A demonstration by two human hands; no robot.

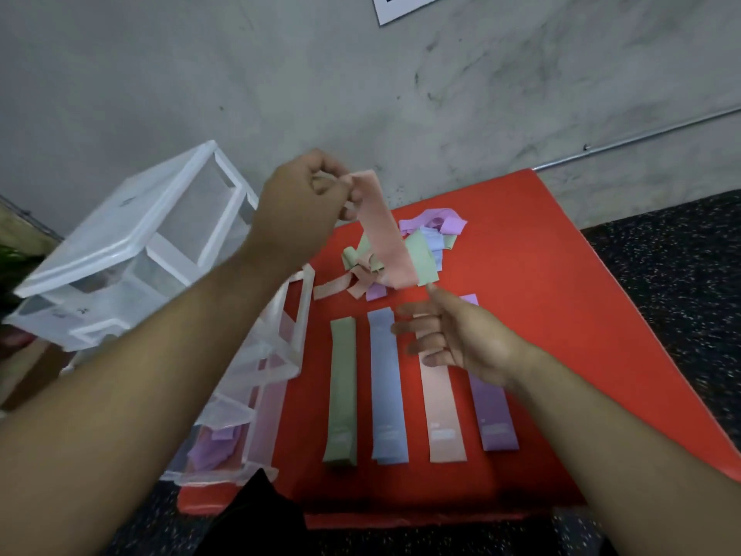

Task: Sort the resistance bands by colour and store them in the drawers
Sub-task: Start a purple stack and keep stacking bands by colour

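Pink band (385, 230) hangs pinched at its top in our left hand (296, 210). Its long axis slants down to our right hand (453, 339), spread and empty just below the free end, so nearer.

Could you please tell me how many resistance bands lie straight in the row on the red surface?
4, left to right: green band, blue band, pink band, purple band. Others stacked beneath may be hidden.
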